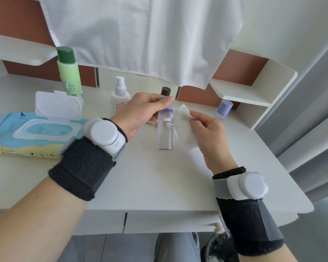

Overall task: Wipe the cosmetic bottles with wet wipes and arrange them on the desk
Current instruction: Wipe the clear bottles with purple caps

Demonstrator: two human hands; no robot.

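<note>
A clear purple-tinted bottle with a lilac cap hangs upright above the desk. My left hand pinches it by the cap. Just right of the bottle, my right hand holds a white wet wipe close against the bottle's side. At the back stand a tall green bottle, a white pump bottle, a black-capped bottle partly hidden behind my left hand, and a small lilac-capped bottle.
An open wet-wipe pack with its lid flipped up lies at the left. A white cloth hangs over the back of the desk. White shelves stand at the right, and a dark bin sits below the desk edge.
</note>
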